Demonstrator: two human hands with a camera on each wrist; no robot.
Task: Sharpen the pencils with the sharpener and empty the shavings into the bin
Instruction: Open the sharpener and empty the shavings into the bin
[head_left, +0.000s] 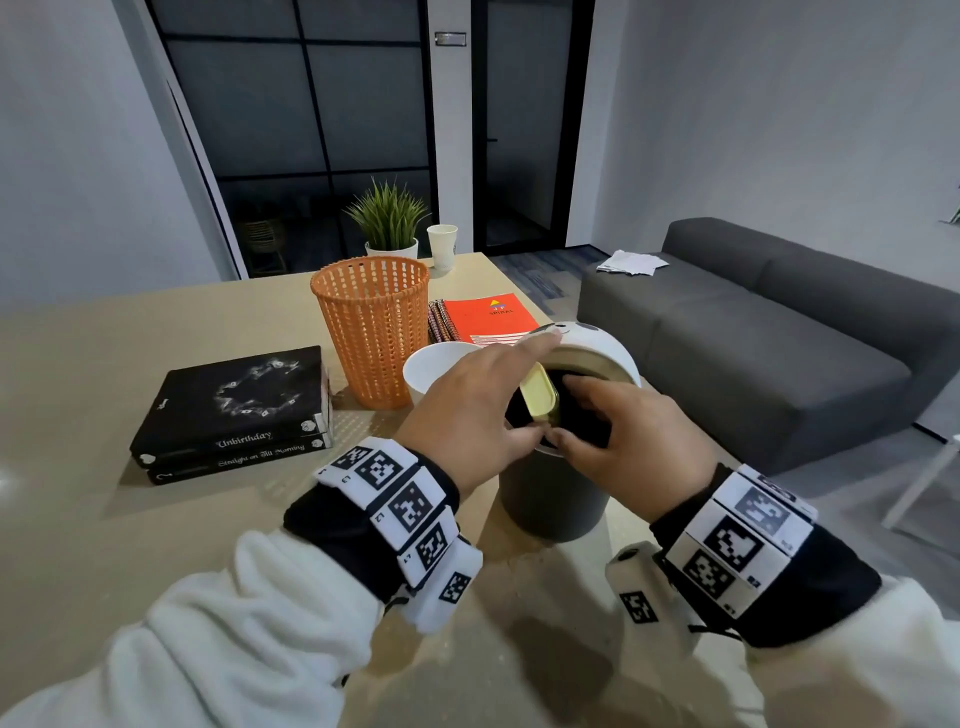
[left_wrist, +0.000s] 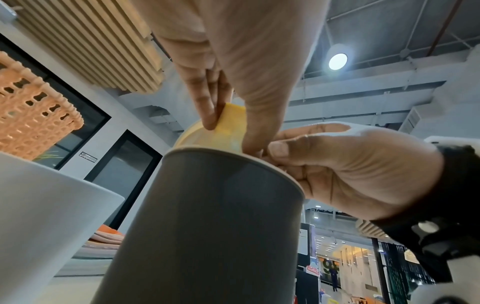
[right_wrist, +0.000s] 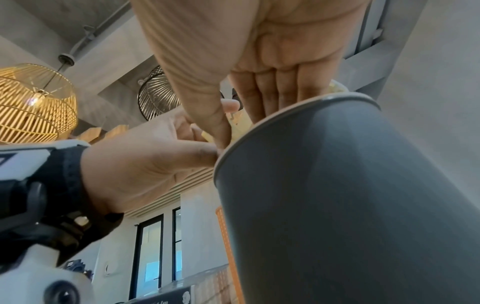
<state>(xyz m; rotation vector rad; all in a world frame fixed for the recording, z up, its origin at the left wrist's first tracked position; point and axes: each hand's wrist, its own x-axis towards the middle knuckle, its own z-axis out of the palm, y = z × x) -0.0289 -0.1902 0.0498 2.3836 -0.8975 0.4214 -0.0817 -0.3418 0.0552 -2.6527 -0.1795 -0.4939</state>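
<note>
A dark grey bin (head_left: 550, 506) stands near the table's right edge, its white lid (head_left: 597, 345) flipped open at the back. My left hand (head_left: 475, 410) pinches a small yellow shavings tray (head_left: 540, 395) between thumb and fingers and holds it tilted in the bin's mouth. In the left wrist view the yellow tray (left_wrist: 228, 125) dips behind the bin's (left_wrist: 207, 226) rim. My right hand (head_left: 623, 431) grips that rim, thumb outside and fingers inside, as the right wrist view of the bin (right_wrist: 337, 205) shows. Neither pencils nor the sharpener body are in view.
An orange mesh basket (head_left: 371, 327) and a white bowl (head_left: 434, 366) stand just left of the bin. Two black books (head_left: 234, 410) lie further left, spiral notebooks (head_left: 488, 317) behind. A plant (head_left: 389, 218) and paper cup (head_left: 442, 247) sit at the far edge. A grey sofa (head_left: 779, 353) is right.
</note>
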